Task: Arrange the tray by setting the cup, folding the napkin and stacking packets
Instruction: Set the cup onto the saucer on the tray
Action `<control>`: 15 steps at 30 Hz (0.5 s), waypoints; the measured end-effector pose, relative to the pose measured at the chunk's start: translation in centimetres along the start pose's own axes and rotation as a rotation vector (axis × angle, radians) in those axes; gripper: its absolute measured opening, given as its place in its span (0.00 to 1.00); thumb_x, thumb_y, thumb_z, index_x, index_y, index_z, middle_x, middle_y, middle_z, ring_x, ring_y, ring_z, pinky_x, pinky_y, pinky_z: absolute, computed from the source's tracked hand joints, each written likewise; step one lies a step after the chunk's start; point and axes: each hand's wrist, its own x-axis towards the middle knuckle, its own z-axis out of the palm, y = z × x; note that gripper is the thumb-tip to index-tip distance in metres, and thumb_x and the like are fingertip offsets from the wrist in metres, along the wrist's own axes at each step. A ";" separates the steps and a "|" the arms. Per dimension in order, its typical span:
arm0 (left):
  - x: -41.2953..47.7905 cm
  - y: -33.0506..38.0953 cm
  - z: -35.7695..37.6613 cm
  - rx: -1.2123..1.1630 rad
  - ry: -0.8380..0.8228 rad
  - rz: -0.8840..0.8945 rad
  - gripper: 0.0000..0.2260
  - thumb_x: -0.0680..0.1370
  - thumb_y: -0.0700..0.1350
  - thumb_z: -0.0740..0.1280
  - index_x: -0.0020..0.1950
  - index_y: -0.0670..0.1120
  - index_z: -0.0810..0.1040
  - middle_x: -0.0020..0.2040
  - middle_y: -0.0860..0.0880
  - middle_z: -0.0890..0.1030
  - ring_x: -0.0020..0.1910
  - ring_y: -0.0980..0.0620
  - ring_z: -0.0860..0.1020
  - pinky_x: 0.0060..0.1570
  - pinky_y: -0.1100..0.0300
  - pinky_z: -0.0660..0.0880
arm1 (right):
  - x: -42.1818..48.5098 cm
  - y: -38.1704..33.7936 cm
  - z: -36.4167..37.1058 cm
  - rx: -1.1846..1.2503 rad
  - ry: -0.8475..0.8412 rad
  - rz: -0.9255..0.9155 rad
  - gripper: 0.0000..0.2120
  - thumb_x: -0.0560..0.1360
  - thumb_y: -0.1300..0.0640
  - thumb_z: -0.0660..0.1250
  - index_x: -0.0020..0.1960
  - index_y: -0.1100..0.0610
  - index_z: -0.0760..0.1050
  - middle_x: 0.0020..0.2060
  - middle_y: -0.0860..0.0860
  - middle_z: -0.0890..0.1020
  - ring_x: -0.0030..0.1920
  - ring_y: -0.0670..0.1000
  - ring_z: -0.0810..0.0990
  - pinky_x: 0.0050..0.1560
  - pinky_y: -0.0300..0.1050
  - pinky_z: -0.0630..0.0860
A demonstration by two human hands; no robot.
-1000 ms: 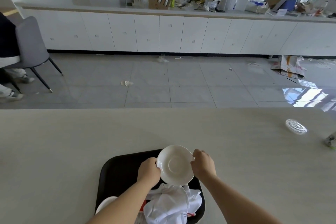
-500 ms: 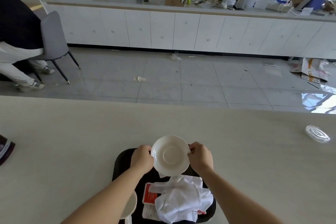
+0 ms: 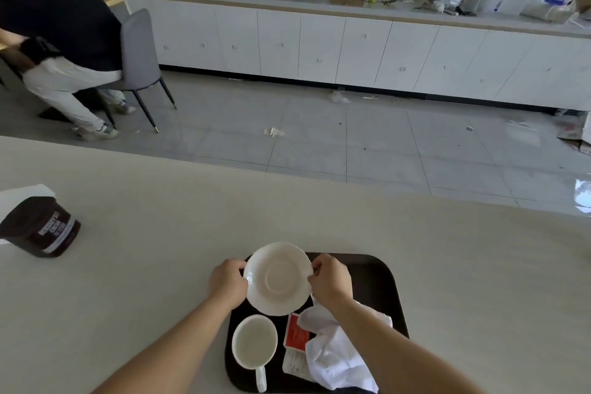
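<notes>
A white saucer [image 3: 277,278] is held tilted above the far left part of a black tray [image 3: 380,278]. My left hand [image 3: 227,285] grips its left rim and my right hand [image 3: 331,281] pinches its right rim. A white cup [image 3: 254,342] stands on the tray's near left, handle toward me. Red and white packets [image 3: 295,334] lie beside it. A crumpled white napkin [image 3: 339,352] lies over their right side, partly under my right forearm.
The tray sits on a pale table [image 3: 128,265]. A dark jar [image 3: 41,227] lies on its side at the far left by a white paper. Beyond the table are a tiled floor, white cabinets, and a person on a grey chair [image 3: 140,51].
My view has swung left and down, so the cup, packets and dark jar have come into sight. The saucer stays in both hands over the tray's far edge.
</notes>
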 end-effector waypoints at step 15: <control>-1.7 -1.2 -0.3 0.046 0.068 0.026 0.08 0.65 0.33 0.60 0.29 0.45 0.69 0.28 0.48 0.69 0.32 0.47 0.62 0.31 0.57 0.59 | -0.6 0.0 1.4 -0.041 -0.028 -0.014 0.07 0.72 0.63 0.68 0.45 0.52 0.76 0.38 0.47 0.80 0.38 0.49 0.77 0.30 0.36 0.65</control>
